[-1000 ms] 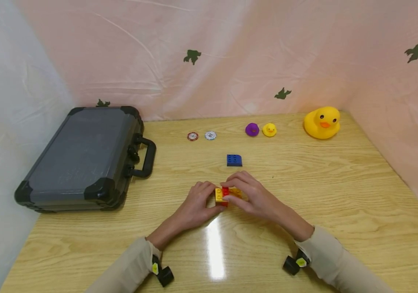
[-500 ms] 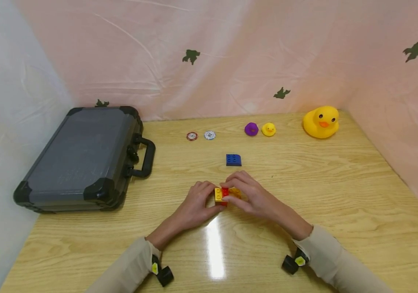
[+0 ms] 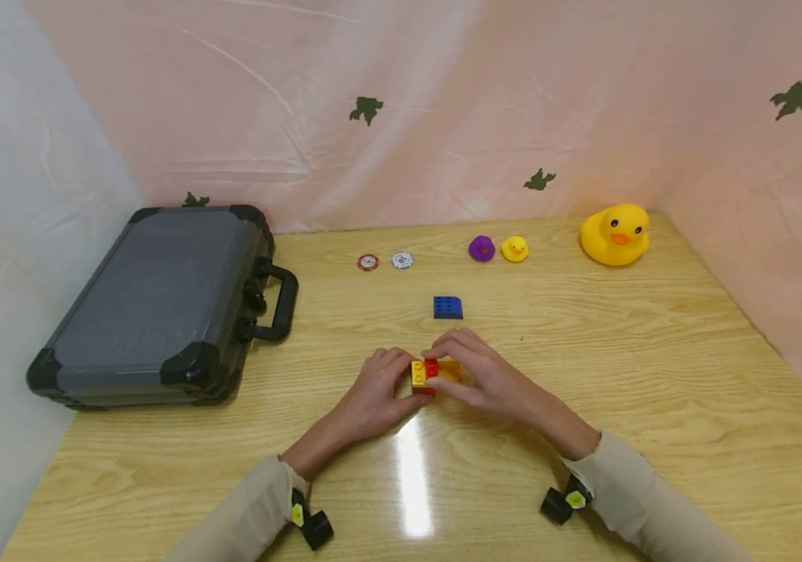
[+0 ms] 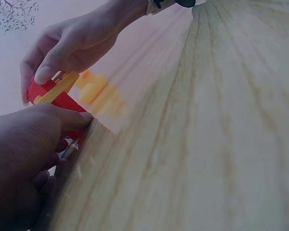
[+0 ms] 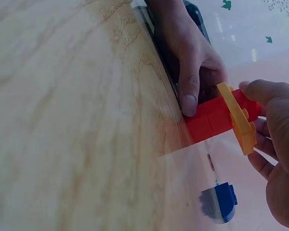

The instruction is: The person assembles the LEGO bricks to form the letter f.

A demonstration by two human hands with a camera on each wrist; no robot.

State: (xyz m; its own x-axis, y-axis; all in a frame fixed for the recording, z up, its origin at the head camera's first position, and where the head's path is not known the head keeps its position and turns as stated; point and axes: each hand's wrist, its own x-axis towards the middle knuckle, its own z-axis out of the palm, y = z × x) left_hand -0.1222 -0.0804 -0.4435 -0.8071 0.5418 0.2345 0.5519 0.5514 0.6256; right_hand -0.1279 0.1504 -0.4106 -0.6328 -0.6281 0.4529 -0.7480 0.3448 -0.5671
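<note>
A small stack of toy building bricks stands on the table in front of me. At its bottom are red bricks [image 5: 202,122]; across them lies a yellow flat brick [image 3: 418,374] with studs, its right part reaching out past the red. Low on the stack, my left hand [image 3: 375,394] grips the lower red part between thumb and fingers. My right hand [image 3: 480,373] pinches a red brick [image 5: 249,103] on top of the yellow one, thumb at the near side and fingers at the far side. A blue brick [image 3: 448,307] with studs lies just beyond both hands.
A grey case [image 3: 151,300] with a black handle [image 3: 285,303] lies at the left. Toward the back are a red chip [image 3: 368,262], a white chip [image 3: 402,260], a purple duck [image 3: 481,249], a small yellow duck [image 3: 516,249] and a large yellow duck [image 3: 615,235]. Cloth walls border the table.
</note>
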